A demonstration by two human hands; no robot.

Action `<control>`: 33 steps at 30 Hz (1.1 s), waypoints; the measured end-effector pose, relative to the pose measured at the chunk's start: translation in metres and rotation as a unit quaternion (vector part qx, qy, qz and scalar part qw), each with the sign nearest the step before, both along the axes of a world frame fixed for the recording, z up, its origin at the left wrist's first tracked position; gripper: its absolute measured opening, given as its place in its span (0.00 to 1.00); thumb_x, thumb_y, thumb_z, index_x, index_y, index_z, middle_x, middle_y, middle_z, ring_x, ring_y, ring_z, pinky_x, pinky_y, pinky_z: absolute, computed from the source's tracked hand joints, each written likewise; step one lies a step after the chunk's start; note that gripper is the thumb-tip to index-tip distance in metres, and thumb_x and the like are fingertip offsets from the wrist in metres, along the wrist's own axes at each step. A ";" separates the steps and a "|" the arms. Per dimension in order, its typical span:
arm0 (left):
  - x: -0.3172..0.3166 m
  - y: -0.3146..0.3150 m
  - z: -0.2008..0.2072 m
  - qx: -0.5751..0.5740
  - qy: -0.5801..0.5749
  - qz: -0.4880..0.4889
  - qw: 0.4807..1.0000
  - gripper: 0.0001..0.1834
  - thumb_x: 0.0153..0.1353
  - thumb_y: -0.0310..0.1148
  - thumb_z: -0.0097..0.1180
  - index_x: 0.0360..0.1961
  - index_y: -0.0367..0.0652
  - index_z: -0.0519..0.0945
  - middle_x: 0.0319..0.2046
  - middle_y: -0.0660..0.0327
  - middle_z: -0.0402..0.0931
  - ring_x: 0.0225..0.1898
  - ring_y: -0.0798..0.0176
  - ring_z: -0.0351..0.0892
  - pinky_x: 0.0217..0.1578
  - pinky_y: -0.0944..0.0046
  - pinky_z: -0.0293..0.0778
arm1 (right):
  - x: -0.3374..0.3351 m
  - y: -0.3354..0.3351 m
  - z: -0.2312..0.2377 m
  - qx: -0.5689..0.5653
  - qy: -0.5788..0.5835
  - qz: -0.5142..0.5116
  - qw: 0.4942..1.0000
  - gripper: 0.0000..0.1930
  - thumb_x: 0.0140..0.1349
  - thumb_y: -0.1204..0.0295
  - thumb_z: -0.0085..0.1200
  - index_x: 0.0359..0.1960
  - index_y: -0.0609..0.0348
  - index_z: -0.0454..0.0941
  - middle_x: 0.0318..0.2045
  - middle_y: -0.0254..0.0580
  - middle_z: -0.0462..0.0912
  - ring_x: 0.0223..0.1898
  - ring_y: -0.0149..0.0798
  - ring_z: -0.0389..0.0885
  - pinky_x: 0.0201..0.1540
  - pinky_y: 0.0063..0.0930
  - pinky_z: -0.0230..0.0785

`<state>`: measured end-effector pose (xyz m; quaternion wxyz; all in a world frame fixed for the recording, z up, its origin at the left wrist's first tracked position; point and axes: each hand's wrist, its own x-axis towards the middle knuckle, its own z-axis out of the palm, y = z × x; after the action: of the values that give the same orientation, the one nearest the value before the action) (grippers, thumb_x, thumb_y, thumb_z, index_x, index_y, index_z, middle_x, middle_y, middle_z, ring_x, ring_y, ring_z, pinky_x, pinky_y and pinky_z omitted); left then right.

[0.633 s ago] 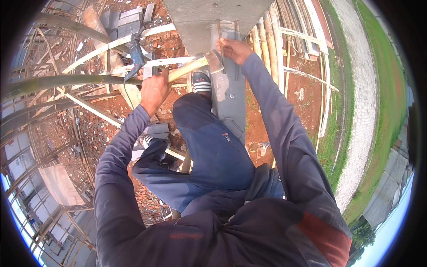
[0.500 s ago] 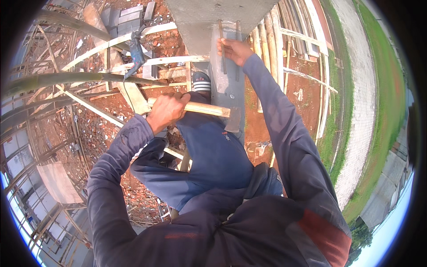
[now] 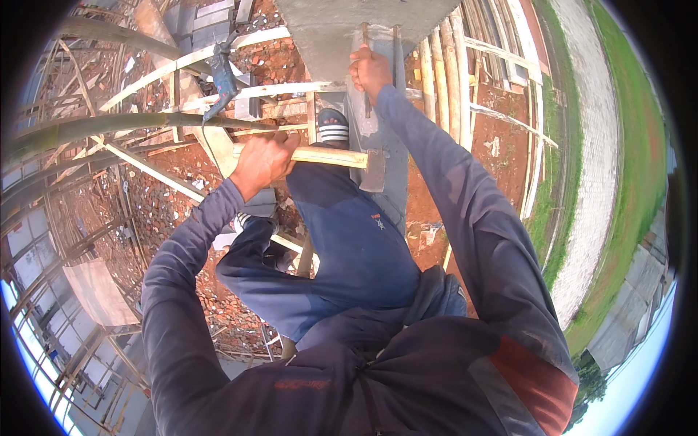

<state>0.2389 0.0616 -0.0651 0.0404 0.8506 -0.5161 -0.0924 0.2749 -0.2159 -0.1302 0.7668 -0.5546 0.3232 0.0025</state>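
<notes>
My left hand [image 3: 263, 163] is wrapped round the wooden handle of a hatchet [image 3: 374, 172]. Its metal head hangs over my thigh, beside the grey concrete ledge [image 3: 389, 138]. Farther up, my right hand [image 3: 369, 71] is closed round a thin metal rod [image 3: 367, 110], which lies along the ledge toward the concrete column [image 3: 320, 33]. A second rod [image 3: 398, 62] runs alongside, just right of that hand and apart from it. My fingers hide the middle of the gripped rod.
My sandalled foot [image 3: 333, 125] rests by the ledge. Bamboo poles [image 3: 102, 132] and a wooden batten frame [image 3: 262, 91] stand at the left, with a dark cloth-like item [image 3: 222, 76] hanging there. Several wooden poles [image 3: 447, 76] lie at the right. Broken brick [image 3: 196, 232] covers the ground below.
My left hand has shifted slightly left and the hatchet has lifted and turned, its handle more level. My right hand has moved up along the rod, with its fingers closed more tightly.
</notes>
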 end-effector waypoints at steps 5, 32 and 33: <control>0.028 -0.010 0.002 0.034 -0.015 0.031 0.999 0.17 0.47 0.32 0.64 0.38 0.42 0.75 0.27 0.54 0.76 0.29 0.50 0.81 0.29 0.52 0.76 | -0.001 -0.005 0.006 0.016 -0.009 0.035 0.999 0.18 0.74 0.56 0.39 0.41 0.59 0.71 0.18 0.32 0.67 0.15 0.27 0.60 0.16 0.24 0.54; 0.042 -0.025 0.011 0.061 -0.023 0.053 0.996 0.15 0.48 0.31 0.63 0.36 0.41 0.75 0.29 0.55 0.76 0.30 0.52 0.81 0.28 0.53 0.75 | 0.006 -0.026 0.012 0.223 0.012 0.089 0.971 0.19 0.79 0.51 0.30 0.36 0.51 0.62 0.19 0.23 0.53 0.17 0.23 0.49 0.16 0.22 0.44; 0.050 -0.025 0.011 0.066 -0.050 0.043 0.996 0.15 0.48 0.32 0.63 0.37 0.42 0.75 0.27 0.54 0.78 0.29 0.52 0.82 0.27 0.52 0.76 | 0.006 -0.027 0.011 0.229 0.009 0.091 0.969 0.19 0.79 0.51 0.30 0.36 0.51 0.62 0.19 0.23 0.53 0.17 0.23 0.49 0.16 0.22 0.44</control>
<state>0.2889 0.0364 -0.0543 -0.0376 0.8761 -0.4736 -0.0820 0.2813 -0.2425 -0.1197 0.8670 -0.3914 0.2689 0.1513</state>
